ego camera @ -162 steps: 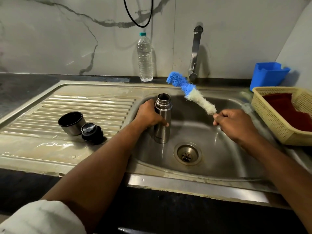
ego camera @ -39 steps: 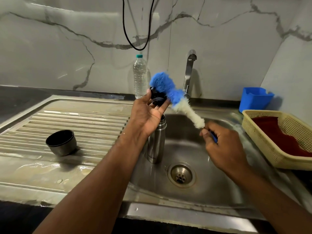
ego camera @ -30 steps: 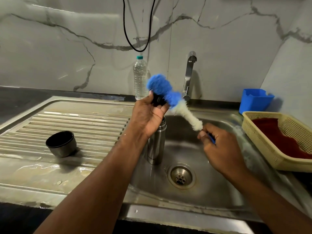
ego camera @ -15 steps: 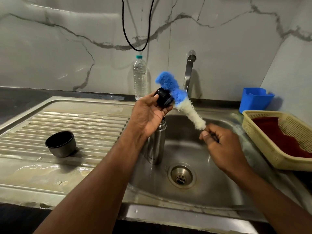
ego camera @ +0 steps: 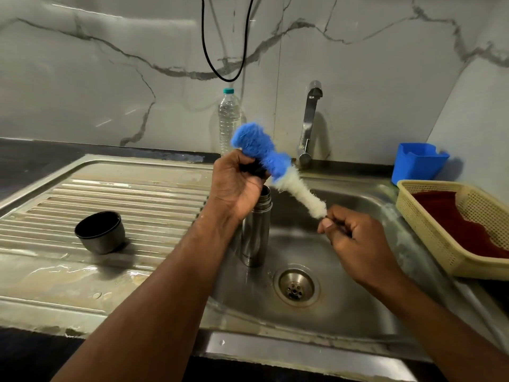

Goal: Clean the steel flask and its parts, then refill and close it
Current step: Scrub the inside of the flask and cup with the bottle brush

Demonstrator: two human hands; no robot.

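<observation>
**Stopper under the brush, flask waiting below**

While the left hand (ego camera: 237,186) curls its fingers round the small black stopper (ego camera: 252,168), the right hand (ego camera: 355,238) pinches the thin handle of the bottle brush (ego camera: 278,168) just below its white bristles, so that the blue tuft lies against the stopper at the left fingertips.

Judging by its size and dark plastic look, the stopper is light and rigid, but probably slick when wet; a grip round its rim, leaving one face bare to the bristles, seems soundest. Most of it is hidden by the fingers, so its shape cannot be told closely. The brush looks soft and springy at the head and stiff in the stem, best held low on the stem as it is now.

Directly beneath the left hand the steel flask (ego camera: 256,230) stands upright and uncapped in the sink (ego camera: 344,307), near the drain. Its polished wall is likely slippery and its tall, narrow body easy to tip; it wants a full wrap round the middle. Well off to the left of that hand, the cup lid (ego camera: 100,232) rests mouth-up on the ribbed drainboard (ego camera: 143,199).
</observation>
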